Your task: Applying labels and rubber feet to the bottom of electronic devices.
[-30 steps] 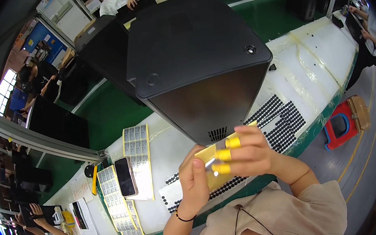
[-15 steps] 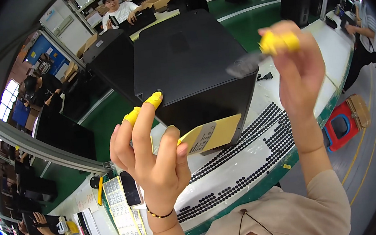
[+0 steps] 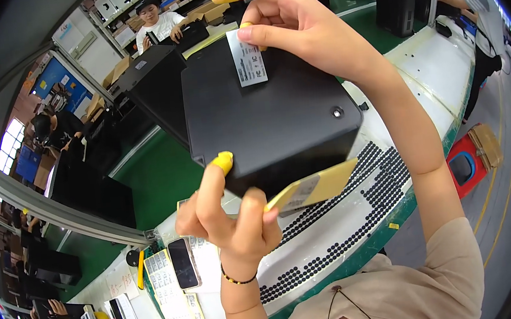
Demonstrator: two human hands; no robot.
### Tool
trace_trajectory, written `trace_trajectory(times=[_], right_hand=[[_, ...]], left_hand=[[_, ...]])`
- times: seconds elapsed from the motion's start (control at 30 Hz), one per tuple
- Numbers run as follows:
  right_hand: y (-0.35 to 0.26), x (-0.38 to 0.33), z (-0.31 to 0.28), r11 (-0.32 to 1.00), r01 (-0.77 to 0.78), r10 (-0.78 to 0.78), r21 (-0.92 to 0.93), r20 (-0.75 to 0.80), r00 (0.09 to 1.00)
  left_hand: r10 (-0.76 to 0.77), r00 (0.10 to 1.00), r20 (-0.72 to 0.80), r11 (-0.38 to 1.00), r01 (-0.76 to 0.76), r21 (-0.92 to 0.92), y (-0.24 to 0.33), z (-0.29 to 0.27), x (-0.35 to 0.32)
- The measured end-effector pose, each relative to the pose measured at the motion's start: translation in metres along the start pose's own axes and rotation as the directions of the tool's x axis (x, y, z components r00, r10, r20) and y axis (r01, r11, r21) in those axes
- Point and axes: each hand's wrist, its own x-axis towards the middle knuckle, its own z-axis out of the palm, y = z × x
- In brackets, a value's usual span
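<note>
A large black box-shaped case (image 3: pixel 264 121) stands in front of me on the white table. My right hand (image 3: pixel 291 22) reaches over its far part and pinches a silver printed label (image 3: pixel 249 66) by its upper edge between thumb and finger. The label hangs over the case's top; whether it touches cannot be told. My left hand (image 3: pixel 230 215) is at the near left corner, one finger resting on the top edge. Its thumb and another finger grip a yellow backing sheet (image 3: pixel 332 179) that bears a grey printed patch. Yellow finger covers are on both hands.
Rows of small black round pads (image 3: pixel 333 251) line the table's near side. A phone (image 3: pixel 183 263) and label sheets (image 3: pixel 163 287) lie at left. Another black case (image 3: pixel 150 77) stands beyond, near a seated person (image 3: pixel 160 26). A red stool (image 3: pixel 461 163) stands right of the table.
My right hand has swung left and away from me, over the case, carrying the label. My left hand has shifted slightly nearer and right with the yellow sheet. The case appears somewhat shifted.
</note>
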Motion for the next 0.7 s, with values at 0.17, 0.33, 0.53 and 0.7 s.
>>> trace_trajectory(times=[0.17,0.33,0.53,0.7], right_hand=[[-0.020,-0.012,0.010,0.999,-0.002,0.002,0.047,0.004,1.000],[-0.052,-0.033,0.025,0.999,0.031,-0.030,0.024,-0.026,0.999],[-0.067,-0.046,0.037,0.995,0.092,-0.094,-0.044,-0.054,0.994],[-0.075,-0.052,0.048,0.999,0.047,-0.049,-0.026,-0.122,0.991]], left_hand=[[0.039,0.994,-0.104,0.999,-0.042,-0.021,0.005,-0.014,-0.025],[0.032,0.977,-0.210,0.990,-0.002,0.141,0.020,-0.027,-0.055],[-0.157,0.923,-0.351,0.974,0.203,0.098,0.040,-0.038,-0.083],[0.130,0.835,-0.535,0.914,0.109,0.392,0.028,-0.015,-0.061]])
